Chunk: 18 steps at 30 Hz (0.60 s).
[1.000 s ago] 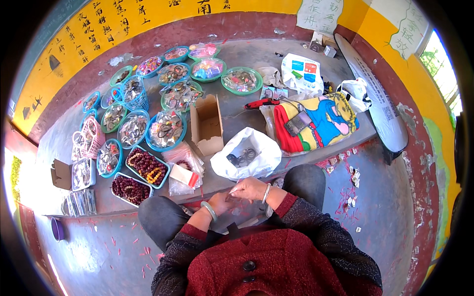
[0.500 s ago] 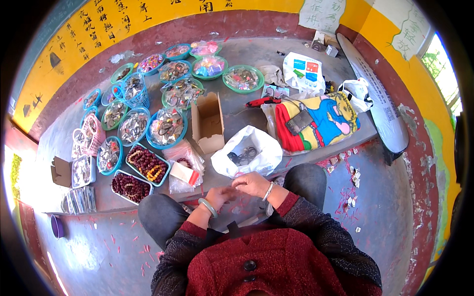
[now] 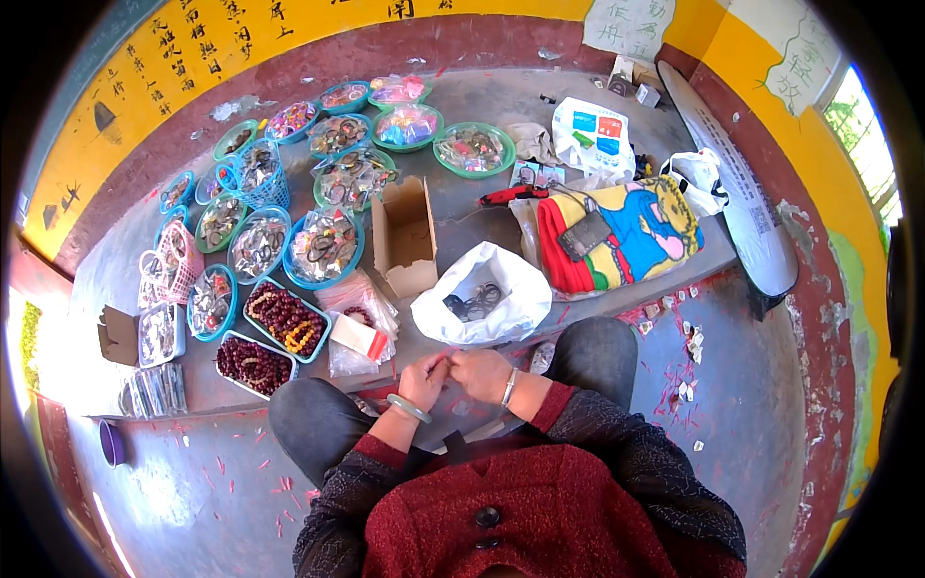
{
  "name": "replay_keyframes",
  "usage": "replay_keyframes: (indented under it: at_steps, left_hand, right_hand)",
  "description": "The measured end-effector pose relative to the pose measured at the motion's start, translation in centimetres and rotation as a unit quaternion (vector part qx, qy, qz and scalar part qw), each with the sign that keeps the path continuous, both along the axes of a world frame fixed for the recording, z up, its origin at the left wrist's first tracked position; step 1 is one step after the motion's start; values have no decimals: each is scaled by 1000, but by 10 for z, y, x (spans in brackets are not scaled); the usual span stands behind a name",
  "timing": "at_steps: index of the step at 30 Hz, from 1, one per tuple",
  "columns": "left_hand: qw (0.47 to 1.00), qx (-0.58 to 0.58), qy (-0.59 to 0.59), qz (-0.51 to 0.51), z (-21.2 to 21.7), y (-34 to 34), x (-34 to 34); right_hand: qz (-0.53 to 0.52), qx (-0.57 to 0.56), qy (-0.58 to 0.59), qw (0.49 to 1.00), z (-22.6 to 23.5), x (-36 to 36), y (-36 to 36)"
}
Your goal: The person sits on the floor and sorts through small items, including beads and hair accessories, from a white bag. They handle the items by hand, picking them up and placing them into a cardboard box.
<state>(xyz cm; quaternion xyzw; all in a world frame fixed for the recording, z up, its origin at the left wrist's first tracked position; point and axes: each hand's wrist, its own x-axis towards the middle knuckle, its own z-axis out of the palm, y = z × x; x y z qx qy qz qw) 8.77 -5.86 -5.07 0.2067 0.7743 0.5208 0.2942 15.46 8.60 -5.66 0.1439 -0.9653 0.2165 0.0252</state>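
Observation:
My left hand (image 3: 424, 381) and my right hand (image 3: 482, 376) meet over my lap, between my knees. The fingers of both are closed and pressed together; what they hold, if anything, is too small to make out. A pale bangle circles the left wrist and a silvery one the right. Just beyond the hands stands an open white plastic bag (image 3: 438, 313) with dark cord-like loops (image 3: 474, 303) inside. Left of the bag, a white card packet with a red edge (image 3: 358, 337) lies on clear plastic sleeves (image 3: 371, 297).
An open cardboard box (image 3: 412, 275) stands behind the bag. Many baskets of packaged trinkets (image 3: 323, 279) crowd the left, with two trays of dark red bead strings (image 3: 318, 358) nearest. At right lie a folded colourful blanket (image 3: 665, 265) with a phone (image 3: 584, 235) on it.
My hands have come together, the left moving slightly right and up until its fingers touch the right hand's. The things around them have stayed put.

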Motion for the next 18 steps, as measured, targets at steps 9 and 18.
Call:
replay_keyframes:
  at_steps: [9,18]
  left_hand:
    - [992,-15,117,53,-6,0,-3]
    - [986,12,104,133,-21,-7,-18]
  right_hand:
    - [43,19,2,999,-1,-3,-5]
    - [-70,-129,126,981,28,-55,48]
